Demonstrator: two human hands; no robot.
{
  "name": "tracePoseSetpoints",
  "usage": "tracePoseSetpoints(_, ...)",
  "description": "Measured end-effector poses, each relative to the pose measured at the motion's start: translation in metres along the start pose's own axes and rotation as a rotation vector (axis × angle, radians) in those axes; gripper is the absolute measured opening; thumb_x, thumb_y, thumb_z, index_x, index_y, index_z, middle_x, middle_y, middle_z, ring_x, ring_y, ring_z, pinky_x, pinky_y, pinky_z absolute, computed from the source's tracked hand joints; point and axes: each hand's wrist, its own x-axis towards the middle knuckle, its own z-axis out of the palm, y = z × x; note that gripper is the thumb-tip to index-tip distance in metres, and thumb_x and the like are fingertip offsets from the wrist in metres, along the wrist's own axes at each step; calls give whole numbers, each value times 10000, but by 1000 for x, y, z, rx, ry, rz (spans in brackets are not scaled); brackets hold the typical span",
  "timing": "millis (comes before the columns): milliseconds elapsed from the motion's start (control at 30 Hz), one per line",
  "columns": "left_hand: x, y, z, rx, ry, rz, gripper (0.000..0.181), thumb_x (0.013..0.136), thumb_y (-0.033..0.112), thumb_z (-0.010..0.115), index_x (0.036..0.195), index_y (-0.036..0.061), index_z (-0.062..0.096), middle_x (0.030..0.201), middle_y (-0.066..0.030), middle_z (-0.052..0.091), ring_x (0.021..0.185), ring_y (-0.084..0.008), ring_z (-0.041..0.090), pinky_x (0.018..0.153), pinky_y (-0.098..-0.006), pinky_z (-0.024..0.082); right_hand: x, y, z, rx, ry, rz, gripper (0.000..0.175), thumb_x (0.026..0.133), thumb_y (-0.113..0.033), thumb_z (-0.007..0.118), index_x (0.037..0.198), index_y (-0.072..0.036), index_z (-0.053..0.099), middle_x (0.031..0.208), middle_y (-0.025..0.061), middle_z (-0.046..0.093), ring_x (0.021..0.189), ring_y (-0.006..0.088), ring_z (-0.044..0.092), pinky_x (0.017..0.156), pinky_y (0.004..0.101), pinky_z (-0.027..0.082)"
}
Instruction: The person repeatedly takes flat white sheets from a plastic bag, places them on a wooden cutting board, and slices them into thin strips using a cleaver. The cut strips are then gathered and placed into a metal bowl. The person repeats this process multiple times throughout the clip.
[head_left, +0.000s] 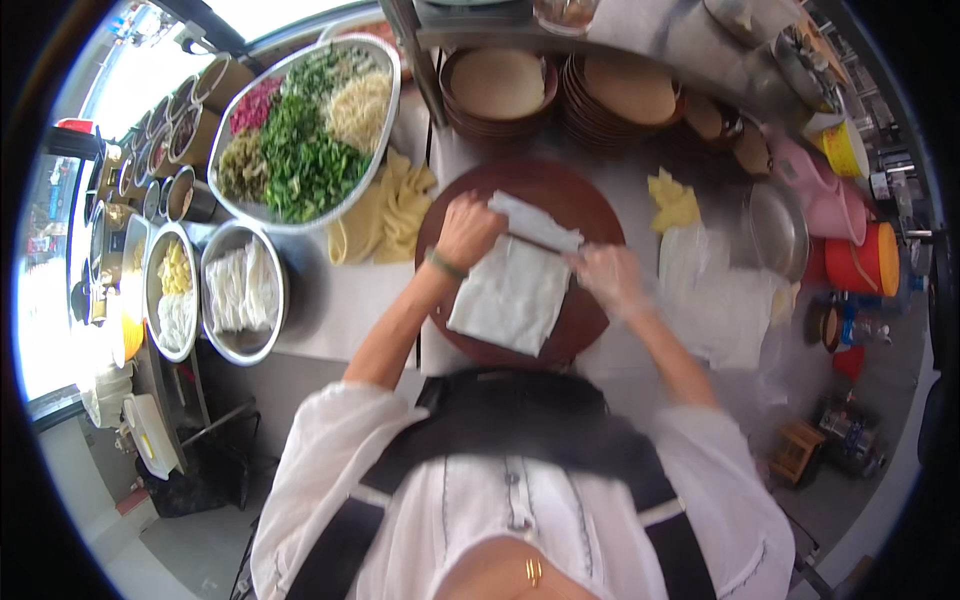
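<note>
A stack of thin white sheets (514, 289) lies on the round reddish-brown board (517, 180) before me. Near its far edge, a narrow white strip (536, 221) sits apart from the larger piece, with a dark thin edge, perhaps a knife blade (536, 243), along the gap. My left hand (471, 231), a green bangle at its wrist, rests at the left end of the strip with its fingers bent; whether it grips anything is unclear. At the right end of the dark edge is my right hand (606, 276), blurred and closed around what looks like the handle.
An oval colander (217, 150) of chopped greens and shreds stands left, above two metal bowls (279, 315) with white strips. Yellow folded sheets (405, 210) lie beside the board. Stacked brown bowls (499, 90) stand behind; white sheets (712, 307) and a metal bowl (780, 232) are right.
</note>
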Motion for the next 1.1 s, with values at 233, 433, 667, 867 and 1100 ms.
tracePoseSetpoints(233,-7,4,-4,-151,78,77,64,709,88,631,671,110,677,654,-101,634,725,-303,639,811,-424,511,-1,5,9,20,-61,60,532,920,-486,560,641,-48,673,659,194,652,633,365,665,613,473,531)
tracePoseSetpoints(433,-11,4,-7,-127,-61,4,34,746,178,707,760,167,736,736,-81,673,816,-282,668,936,-379,495,1,2,14,-34,17,-23,460,923,-448,589,675,-68,661,656,162,655,600,360,652,564,466,518)
tracePoseSetpoints(667,-18,10,-7,-82,-140,-88,84,734,121,688,759,169,752,708,-63,693,855,-305,676,886,-418,497,-9,-4,14,-13,-108,-9,507,918,-462,575,641,-47,667,671,195,659,629,373,665,598,464,531)
tracePoseSetpoints(867,-20,7,-5,-379,-281,-313,115,736,77,612,701,141,701,653,-119,650,724,-330,658,892,-466,495,-19,-9,9,-45,-67,-32,520,932,-465,558,660,-39,681,665,208,656,624,373,667,605,470,531)
tracePoseSetpoints(1100,-36,20,-14,-287,27,-36,78,713,85,629,687,134,684,657,-115,652,721,-299,670,888,-439,505,-24,-13,11,-52,1,-38,497,916,-458,594,645,-48,666,651,191,655,616,353,668,572,457,523)
